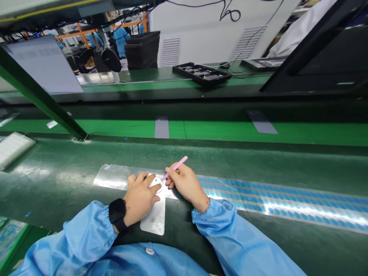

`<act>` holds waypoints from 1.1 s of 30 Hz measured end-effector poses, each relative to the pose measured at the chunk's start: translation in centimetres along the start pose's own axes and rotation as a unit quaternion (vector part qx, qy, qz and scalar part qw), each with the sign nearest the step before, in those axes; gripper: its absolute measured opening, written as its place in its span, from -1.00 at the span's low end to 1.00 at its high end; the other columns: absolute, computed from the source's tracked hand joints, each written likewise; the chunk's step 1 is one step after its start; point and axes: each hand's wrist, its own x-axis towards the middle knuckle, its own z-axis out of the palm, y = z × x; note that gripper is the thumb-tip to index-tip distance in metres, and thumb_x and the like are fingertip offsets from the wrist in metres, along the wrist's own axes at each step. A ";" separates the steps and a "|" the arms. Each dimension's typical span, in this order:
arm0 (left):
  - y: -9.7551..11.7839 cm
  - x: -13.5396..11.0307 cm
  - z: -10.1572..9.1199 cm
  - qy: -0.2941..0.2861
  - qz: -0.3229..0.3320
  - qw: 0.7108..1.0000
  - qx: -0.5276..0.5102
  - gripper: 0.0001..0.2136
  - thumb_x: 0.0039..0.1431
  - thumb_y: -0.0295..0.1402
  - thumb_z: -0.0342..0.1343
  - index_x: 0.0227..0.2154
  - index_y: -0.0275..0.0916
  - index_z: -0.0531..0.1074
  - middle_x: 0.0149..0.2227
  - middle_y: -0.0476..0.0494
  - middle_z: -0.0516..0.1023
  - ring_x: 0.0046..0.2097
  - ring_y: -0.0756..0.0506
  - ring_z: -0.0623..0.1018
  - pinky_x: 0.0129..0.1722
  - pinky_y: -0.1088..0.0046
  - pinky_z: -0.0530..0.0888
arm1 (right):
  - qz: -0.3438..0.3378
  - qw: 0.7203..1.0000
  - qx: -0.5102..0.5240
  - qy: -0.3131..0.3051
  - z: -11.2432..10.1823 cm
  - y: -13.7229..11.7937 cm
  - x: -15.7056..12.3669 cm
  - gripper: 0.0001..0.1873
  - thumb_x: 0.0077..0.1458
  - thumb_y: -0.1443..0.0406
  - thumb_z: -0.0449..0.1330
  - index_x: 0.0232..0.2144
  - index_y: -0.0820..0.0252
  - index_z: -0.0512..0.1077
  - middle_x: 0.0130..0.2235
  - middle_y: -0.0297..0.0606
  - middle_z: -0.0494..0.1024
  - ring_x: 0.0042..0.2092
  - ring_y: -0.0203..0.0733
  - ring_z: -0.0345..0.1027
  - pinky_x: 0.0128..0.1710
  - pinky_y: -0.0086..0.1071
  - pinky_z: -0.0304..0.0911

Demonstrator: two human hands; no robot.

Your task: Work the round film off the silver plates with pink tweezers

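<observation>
A pale silvery phone back cover (153, 218) lies on the green bench, its round camera ring near the top end. My left hand (140, 197) rests over this cover with fingers spread, two fingertips at the ring and the thumb near the right edge. Pink tweezers (180, 162) are pinched in my right hand (185, 183), their tip down at the right side of the ring. Whether anything sits between the tips is too small to tell. Beneath the cover's upper part runs a clear strip of round blue stickers (276, 199), stretching away to the right.
Beyond the bench, a green conveyor belt (212, 132) carries grey phone covers (161, 128). A green post (43, 96) slants down at the left, near a white foam block (14, 149). A black tray (202, 73) and a dark monitor (322, 57) stand farther back.
</observation>
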 end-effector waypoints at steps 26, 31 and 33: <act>-0.4 2.8 -1.8 -0.062 -0.084 0.990 -0.092 -0.55 -0.16 -0.33 0.38 -0.24 -0.21 0.26 -0.11 -0.17 0.40 -0.01 -0.24 0.35 -0.08 0.21 0.26 | 0.025 0.985 0.172 -0.005 -0.3 0.4 0.7 -0.65 -0.18 0.09 0.32 -0.54 0.19 0.29 -0.71 -0.40 0.42 -0.69 -0.35 0.29 -0.73 -0.53 0.20; -1.8 4.2 -2.5 -0.059 -0.086 0.991 -0.081 -0.50 -0.16 -0.41 0.35 -0.14 -0.17 0.27 -0.08 -0.17 0.42 -0.03 -0.24 0.39 -0.09 0.23 0.27 | 0.034 0.980 0.196 -0.009 -0.4 0.2 0.7 -0.62 -0.21 0.08 0.34 -0.55 0.20 0.28 -0.69 -0.41 0.41 -0.69 -0.36 0.29 -0.74 -0.54 0.18; -2.9 4.9 -2.8 -0.035 -0.082 0.993 -0.071 -0.52 -0.15 -0.41 0.33 -0.13 -0.15 0.28 -0.08 -0.15 0.45 0.00 -0.25 0.38 -0.09 0.22 0.26 | 0.036 0.980 0.196 -0.017 -0.5 0.3 0.8 -0.59 -0.21 0.05 0.34 -0.54 0.20 0.28 -0.70 -0.40 0.41 -0.69 -0.36 0.28 -0.73 -0.55 0.18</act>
